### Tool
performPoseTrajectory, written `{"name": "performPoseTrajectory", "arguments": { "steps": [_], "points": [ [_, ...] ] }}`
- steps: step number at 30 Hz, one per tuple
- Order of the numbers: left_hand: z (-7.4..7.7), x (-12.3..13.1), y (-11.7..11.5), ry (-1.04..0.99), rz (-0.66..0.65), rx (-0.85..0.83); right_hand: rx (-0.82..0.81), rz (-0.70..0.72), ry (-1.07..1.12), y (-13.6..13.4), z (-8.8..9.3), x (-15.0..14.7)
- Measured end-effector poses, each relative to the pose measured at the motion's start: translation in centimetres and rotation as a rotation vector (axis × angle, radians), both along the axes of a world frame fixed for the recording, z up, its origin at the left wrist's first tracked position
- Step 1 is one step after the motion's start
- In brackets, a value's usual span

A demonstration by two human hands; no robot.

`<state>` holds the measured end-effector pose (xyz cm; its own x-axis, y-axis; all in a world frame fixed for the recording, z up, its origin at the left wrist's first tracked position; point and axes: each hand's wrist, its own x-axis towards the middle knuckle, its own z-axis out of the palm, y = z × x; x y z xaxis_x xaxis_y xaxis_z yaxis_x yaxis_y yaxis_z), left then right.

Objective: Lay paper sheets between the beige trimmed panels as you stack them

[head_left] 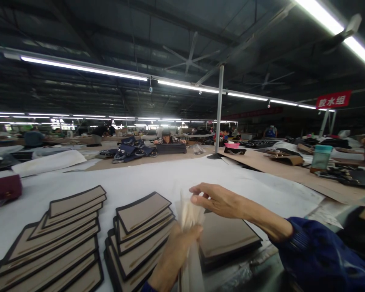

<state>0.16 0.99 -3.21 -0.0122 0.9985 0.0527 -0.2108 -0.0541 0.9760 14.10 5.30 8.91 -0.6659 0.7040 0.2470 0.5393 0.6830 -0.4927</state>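
My left hand (178, 249) is closed around a bunch of thin cream-coloured strips (187, 217) that stand upright from its grip. My right hand (214, 198) reaches in from the right and pinches the top of those strips with thumb and fingers. Under my right hand lies a stack of tan panels with black edging (228, 237). Two more fanned stacks of the same panels lie to the left, one in the middle (140, 231) and one at the far left (57, 239). All rest on a white table covering (146, 176).
A dark red bag (3, 188) sits at the left edge. Brown cardboard sheets (292, 170) and a teal-lidded jar (320, 156) lie to the right. A metal post (219, 109) stands mid-table. Blue bags (130, 150) and seated people are farther back.
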Motion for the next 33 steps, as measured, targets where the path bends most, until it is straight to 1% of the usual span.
{"name": "performPoseTrajectory", "arguments": {
  "steps": [3, 5, 9, 11, 14, 16, 17, 20, 22, 23, 25, 27, 29, 31, 33],
  "points": [
    [-0.2, 0.0, 0.0, 0.032, -0.013, -0.017, -0.073, 0.042, -0.041, 0.8, -1.0, 0.0],
    [-0.1, 0.1, 0.0, 0.068, -0.053, -0.003, -0.159, 0.049, 0.012, 1.5, -2.0, -0.2],
    [0.5, 0.1, -0.2, 0.115, -0.08, 0.047, -0.339, -0.017, 0.177, 2.3, -3.8, -0.9],
    [0.7, 0.1, -0.3, 0.13, -0.073, 0.052, -0.403, -0.019, 0.235, 2.5, -4.2, -1.1],
    [0.5, 0.0, -0.2, 0.123, -0.046, 0.057, -0.465, 0.024, 0.269, 2.7, -4.1, -0.8],
    [0.3, 0.0, 0.0, 0.107, -0.024, 0.05, -0.446, 0.028, 0.28, 2.7, -3.8, -0.5],
    [0.2, 0.0, 0.0, 0.101, -0.016, 0.042, -0.4, 0.009, 0.271, 2.6, -3.6, -0.3],
    [0.2, 0.0, -0.1, 0.11, -0.04, 0.028, -0.146, -0.1, 0.199, 2.3, -3.4, -0.3],
    [0.4, 0.0, -0.3, 0.113, -0.077, 0.034, -0.042, -0.138, 0.176, 2.0, -3.5, -0.4],
    [0.5, 0.0, -0.4, 0.107, -0.093, 0.034, -0.045, -0.137, 0.183, 1.9, -3.5, -0.4],
    [0.6, 0.0, -0.4, 0.079, -0.106, 0.032, -0.15, -0.103, 0.214, 1.7, -3.4, -0.3],
    [0.6, 0.1, -0.2, 0.032, -0.083, 0.047, -0.29, -0.066, 0.228, 1.5, -3.0, 0.1],
    [0.4, 0.1, 0.1, 0.008, -0.052, 0.066, -0.365, -0.035, 0.194, 1.1, -2.7, 0.6],
    [0.4, 0.1, 0.2, 0.015, -0.041, 0.068, -0.339, -0.028, 0.116, 0.8, -2.6, 0.9],
    [0.4, 0.0, 0.2, 0.054, -0.049, 0.046, -0.269, -0.05, 0.06, 0.6, -2.9, 1.0]
  ]
}}
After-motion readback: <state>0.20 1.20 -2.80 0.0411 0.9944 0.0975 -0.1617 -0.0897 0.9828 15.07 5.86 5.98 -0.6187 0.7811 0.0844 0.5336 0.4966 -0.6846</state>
